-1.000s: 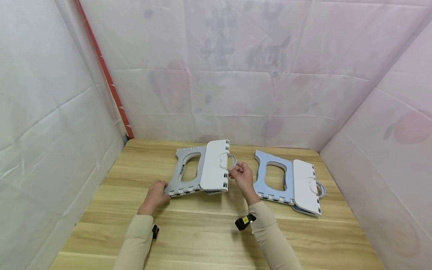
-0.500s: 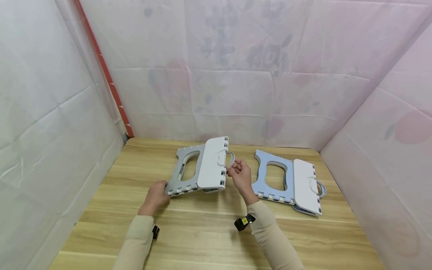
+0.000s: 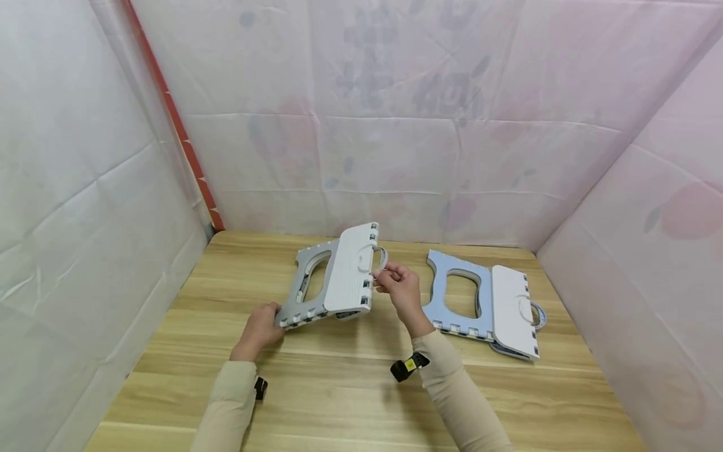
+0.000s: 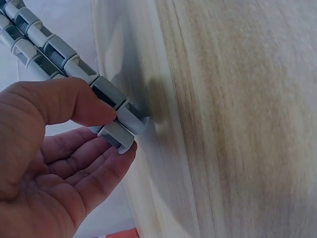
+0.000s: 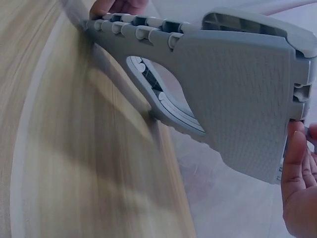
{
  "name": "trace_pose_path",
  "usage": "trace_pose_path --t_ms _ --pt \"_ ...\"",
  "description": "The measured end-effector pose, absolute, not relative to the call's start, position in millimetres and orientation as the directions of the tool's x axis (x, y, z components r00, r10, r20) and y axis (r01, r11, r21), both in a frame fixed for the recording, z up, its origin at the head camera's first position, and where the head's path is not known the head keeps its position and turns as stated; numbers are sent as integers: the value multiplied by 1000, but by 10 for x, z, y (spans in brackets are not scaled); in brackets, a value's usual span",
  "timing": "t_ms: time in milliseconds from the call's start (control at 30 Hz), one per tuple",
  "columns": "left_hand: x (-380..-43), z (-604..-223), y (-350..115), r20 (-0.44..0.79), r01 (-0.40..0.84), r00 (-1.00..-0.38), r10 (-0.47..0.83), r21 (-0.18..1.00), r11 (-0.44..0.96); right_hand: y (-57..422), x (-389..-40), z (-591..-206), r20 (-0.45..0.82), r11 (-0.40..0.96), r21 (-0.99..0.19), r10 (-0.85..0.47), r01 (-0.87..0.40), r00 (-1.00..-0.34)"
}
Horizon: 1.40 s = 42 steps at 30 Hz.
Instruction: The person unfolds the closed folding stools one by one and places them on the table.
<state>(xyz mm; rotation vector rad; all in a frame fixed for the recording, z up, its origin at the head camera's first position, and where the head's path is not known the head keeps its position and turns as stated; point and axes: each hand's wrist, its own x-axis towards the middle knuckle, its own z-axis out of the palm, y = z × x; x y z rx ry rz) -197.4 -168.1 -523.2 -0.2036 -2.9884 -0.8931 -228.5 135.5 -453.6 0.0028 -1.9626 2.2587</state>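
A grey and white folding stool point(image 3: 350, 270) lies folded, its white seat end raised off the table and its leg end lower. My left hand point(image 3: 262, 329) pinches the near corner of the legs; in the left wrist view the thumb presses on the hinged leg edge point(image 4: 106, 91), with fingers beneath. At the seat's right edge, my right hand point(image 3: 402, 290) pinches the stool's small grey loop handle point(image 3: 381, 257). From the right wrist view, the grey underside of the seat point(image 5: 237, 99) shows, with the right fingers at its edge.
A second folding stool, blue and white point(image 3: 511, 311), lies folded on the wooden table point(image 3: 333, 389) to the right of my right hand. Pale patterned sheets point(image 3: 384, 157) hang at the back and both sides. A red strip point(image 3: 189, 150) runs down the left rear corner.
The seat end of the grey stool has tilted upward and shifted slightly left, with my right hand moving along on the handle. My left hand stays almost still at the legs.
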Motion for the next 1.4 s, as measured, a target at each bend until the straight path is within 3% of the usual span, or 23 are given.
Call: trace_pose_path --t_ms 733,1400 --pt "-1931 -5217 -1730 20 163 -982 186 576 801 1167 -2276 -4270 178 -56 -982 33 -179 -984" --pt "-1962 -5273 -1782 -26 153 -967 253 735 661 857 -2375 -4078 236 -115 -965 20 -237 -971"
